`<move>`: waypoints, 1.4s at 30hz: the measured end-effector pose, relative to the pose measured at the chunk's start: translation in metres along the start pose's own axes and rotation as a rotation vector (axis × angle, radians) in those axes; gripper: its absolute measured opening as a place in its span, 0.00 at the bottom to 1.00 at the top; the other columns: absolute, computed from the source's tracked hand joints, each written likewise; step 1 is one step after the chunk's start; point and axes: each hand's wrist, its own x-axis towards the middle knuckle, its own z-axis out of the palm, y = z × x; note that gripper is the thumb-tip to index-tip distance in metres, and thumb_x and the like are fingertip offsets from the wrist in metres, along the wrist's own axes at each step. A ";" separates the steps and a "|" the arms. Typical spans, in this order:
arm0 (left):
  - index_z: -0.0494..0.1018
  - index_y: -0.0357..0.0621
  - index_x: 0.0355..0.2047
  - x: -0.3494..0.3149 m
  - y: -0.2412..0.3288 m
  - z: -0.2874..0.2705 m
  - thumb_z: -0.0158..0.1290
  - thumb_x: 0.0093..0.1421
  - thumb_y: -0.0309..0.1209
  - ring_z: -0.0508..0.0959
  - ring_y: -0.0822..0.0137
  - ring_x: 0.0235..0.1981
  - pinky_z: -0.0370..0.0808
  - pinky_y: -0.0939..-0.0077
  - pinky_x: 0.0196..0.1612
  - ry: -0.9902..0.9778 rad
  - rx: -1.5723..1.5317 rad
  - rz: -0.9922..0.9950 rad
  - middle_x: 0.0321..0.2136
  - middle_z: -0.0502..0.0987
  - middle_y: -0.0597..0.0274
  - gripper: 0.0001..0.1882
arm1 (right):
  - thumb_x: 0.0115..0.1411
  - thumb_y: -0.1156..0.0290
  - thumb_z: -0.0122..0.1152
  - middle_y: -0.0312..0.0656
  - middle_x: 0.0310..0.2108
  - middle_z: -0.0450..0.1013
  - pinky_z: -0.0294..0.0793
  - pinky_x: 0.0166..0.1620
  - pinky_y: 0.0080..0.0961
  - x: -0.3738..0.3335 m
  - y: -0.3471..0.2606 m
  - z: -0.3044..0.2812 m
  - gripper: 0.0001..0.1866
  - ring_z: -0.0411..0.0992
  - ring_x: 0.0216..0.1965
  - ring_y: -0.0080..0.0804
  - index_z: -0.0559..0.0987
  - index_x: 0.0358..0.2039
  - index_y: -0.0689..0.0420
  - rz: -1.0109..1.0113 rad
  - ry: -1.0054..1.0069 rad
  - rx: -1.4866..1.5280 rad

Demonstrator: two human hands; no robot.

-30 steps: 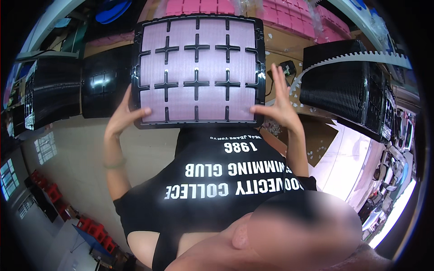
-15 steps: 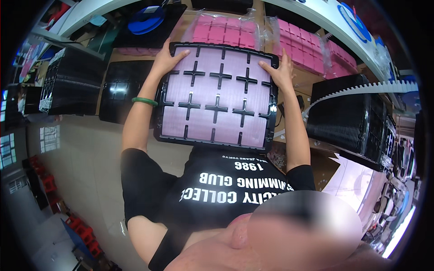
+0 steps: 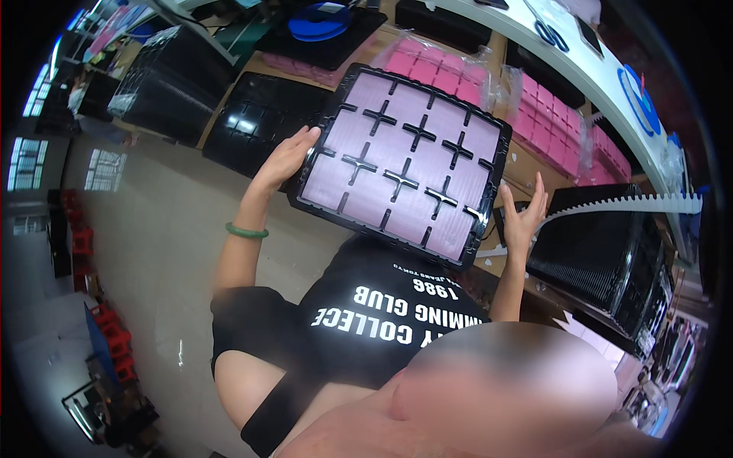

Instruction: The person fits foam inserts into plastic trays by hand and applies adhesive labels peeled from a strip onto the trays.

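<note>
Left hand (image 3: pixel 285 162) grips a black-and-lilac rectangular plastic tray (image 3: pixel 401 179); right hand (image 3: pixel 524 221), fingers spread apart, is beside its edge.

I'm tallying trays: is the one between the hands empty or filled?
Not empty: lilac sheeting lies across the black tray inside its rim, with black crosses showing.

A glossy beige floor (image 3: pixel 179 282) spreads at left, with red plastic stools (image 3: pixel 111 328) along its dim far side. Barred windows (image 3: pixel 28 164) glow at far left; a white shelf (image 3: pixel 599 72) runs beyond the brown worktop (image 3: pixel 522 163) at upper right
</note>
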 end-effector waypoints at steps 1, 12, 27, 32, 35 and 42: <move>0.71 0.30 0.50 -0.003 0.001 0.000 0.46 0.66 0.45 0.72 0.68 0.48 0.66 0.77 0.53 0.012 -0.029 0.062 0.48 0.75 0.54 0.26 | 0.52 0.47 0.66 0.47 0.65 0.54 0.34 0.64 0.62 -0.005 -0.002 -0.002 0.44 0.42 0.68 0.54 0.58 0.64 0.49 -0.002 -0.009 -0.016; 0.78 0.40 0.41 0.008 -0.029 0.019 0.50 0.62 0.42 0.76 0.48 0.38 0.72 0.60 0.44 0.352 0.576 0.284 0.36 0.75 0.50 0.18 | 0.53 0.46 0.65 0.51 0.64 0.55 0.30 0.65 0.58 -0.021 -0.004 -0.004 0.44 0.42 0.69 0.52 0.58 0.65 0.48 0.007 -0.082 0.065; 0.79 0.40 0.41 0.007 -0.016 0.015 0.56 0.58 0.41 0.77 0.56 0.39 0.73 0.66 0.44 0.329 0.526 0.236 0.35 0.77 0.51 0.18 | 0.53 0.62 0.68 0.51 0.51 0.69 0.63 0.56 0.34 -0.075 0.039 -0.033 0.34 0.68 0.53 0.41 0.68 0.58 0.59 0.065 0.052 0.100; 0.78 0.37 0.42 0.009 0.000 0.007 0.56 0.61 0.37 0.78 0.70 0.35 0.75 0.76 0.40 0.215 -0.004 0.078 0.30 0.78 0.62 0.15 | 0.54 0.59 0.67 0.46 0.52 0.68 0.56 0.60 0.38 -0.088 0.054 -0.040 0.34 0.66 0.55 0.40 0.67 0.59 0.56 0.129 -0.010 0.064; 0.75 0.35 0.40 0.008 0.023 -0.011 0.53 0.62 0.30 0.79 0.72 0.32 0.78 0.77 0.37 -0.030 -0.548 -0.099 0.33 0.79 0.60 0.11 | 0.55 0.58 0.66 0.44 0.53 0.69 0.53 0.61 0.39 -0.089 0.046 -0.038 0.33 0.65 0.56 0.39 0.67 0.59 0.54 0.138 -0.040 0.049; 0.70 0.34 0.46 -0.074 0.224 -0.140 0.49 0.64 0.26 0.79 0.72 0.34 0.78 0.80 0.39 -0.705 -0.874 0.746 0.36 0.78 0.59 0.12 | 0.56 0.57 0.63 0.42 0.52 0.69 0.44 0.63 0.50 -0.071 0.025 -0.036 0.32 0.63 0.57 0.39 0.67 0.60 0.51 0.060 -0.092 0.083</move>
